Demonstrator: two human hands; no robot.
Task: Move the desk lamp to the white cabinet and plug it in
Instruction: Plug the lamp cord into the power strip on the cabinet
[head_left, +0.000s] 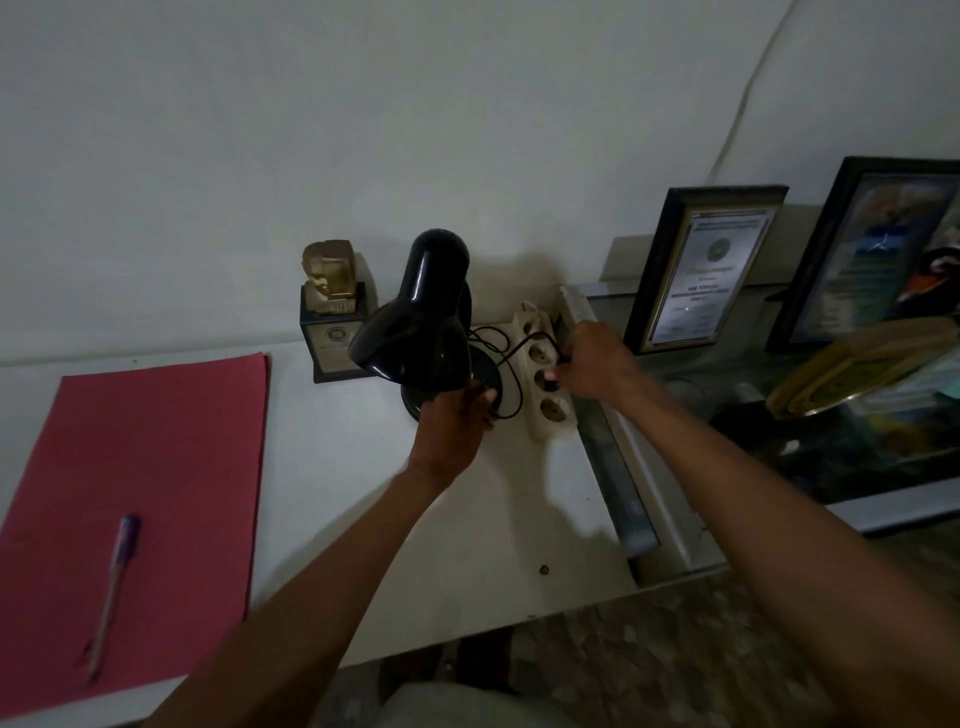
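Note:
A black desk lamp (421, 322) with a rounded shade stands on the white cabinet top (467, 519), near the wall. My left hand (457, 421) grips the front of its round base. Its black cord (511, 364) loops from the base to a beige power strip (548, 410) lying just right of the lamp. My right hand (592, 364) is closed on the cord's plug at one of the strip's middle sockets; the plug itself is mostly hidden by my fingers. The lamp is unlit.
A red folder (156, 467) with a pen (117, 582) on it lies at the left. A small trophy (332, 312) stands behind the lamp. To the right, a glass-topped surface (613, 441) carries two framed certificates (701, 270) and a plaque (857, 364).

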